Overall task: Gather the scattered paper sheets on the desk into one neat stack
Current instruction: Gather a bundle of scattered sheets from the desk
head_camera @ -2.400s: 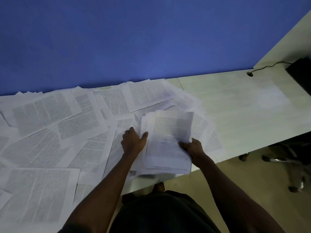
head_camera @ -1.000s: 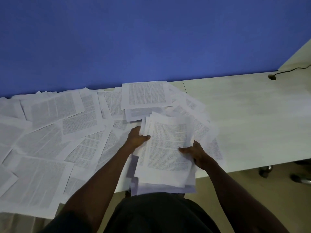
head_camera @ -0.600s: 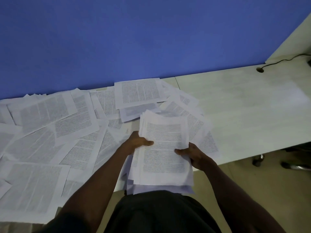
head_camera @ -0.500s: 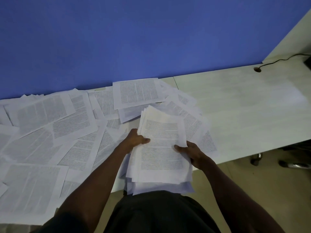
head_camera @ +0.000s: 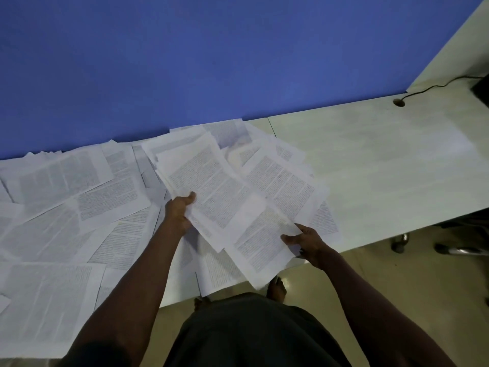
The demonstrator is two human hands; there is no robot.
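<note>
The right hand (head_camera: 307, 241) pinches one printed sheet (head_camera: 262, 242) at its edge. The left hand (head_camera: 180, 210) grips a fanned bundle of sheets (head_camera: 206, 181), thumb on top. Left of it, loose sheets (head_camera: 79, 207) cover the desk (head_camera: 383, 160).

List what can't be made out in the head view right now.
- Print on the sheets: too small and blurred to read.
- Count of sheets in the held bundle: they overlap.
- Fingers of the left hand: under the bundle, only the thumb shows.
- Dark object at the right edge: cut off, unidentifiable.
- Sheets on the left: cut off by the frame.
- Desk under the paper: covered.
</note>
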